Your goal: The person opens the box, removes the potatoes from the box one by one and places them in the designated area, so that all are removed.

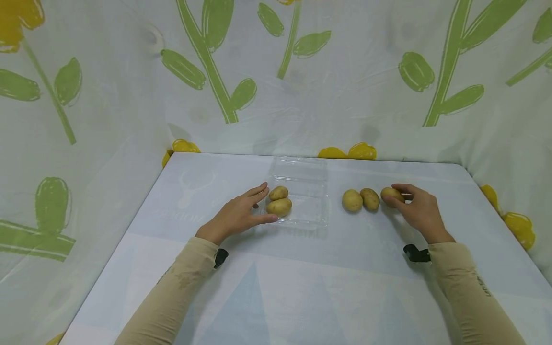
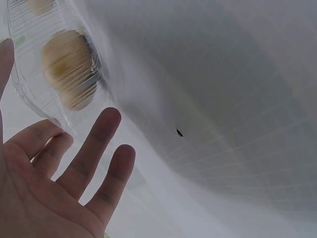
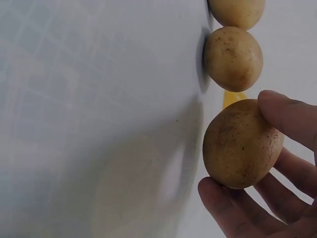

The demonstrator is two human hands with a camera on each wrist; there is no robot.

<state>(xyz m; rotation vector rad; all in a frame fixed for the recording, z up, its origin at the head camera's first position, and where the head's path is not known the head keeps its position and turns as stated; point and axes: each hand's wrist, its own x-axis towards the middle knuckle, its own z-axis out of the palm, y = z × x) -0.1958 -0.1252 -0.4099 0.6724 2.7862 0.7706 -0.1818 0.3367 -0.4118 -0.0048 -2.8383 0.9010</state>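
Observation:
A clear plastic clamshell box (image 1: 305,206) lies on the table with its lid (image 1: 299,168) laid back behind it. Inside its left end sit two potatoes, a smaller one (image 1: 278,192) behind a larger one (image 1: 279,207). My left hand (image 1: 237,213) is spread at the box's left side, fingers extended, fingertips right at the clear wall in the left wrist view. To the right of the box, my right hand (image 1: 419,211) pinches a potato (image 3: 242,144) between thumb and fingers. Left of it, two more potatoes, a round one (image 1: 352,200) and a spotted one (image 1: 370,199), rest side by side.
The white table (image 1: 302,287) has pale blue triangle patterns, and its far edge runs close to a hanging curtain (image 1: 336,105) printed with plants. The curtain also encloses the left and right sides. Dark straps (image 1: 416,253) show at both wrists.

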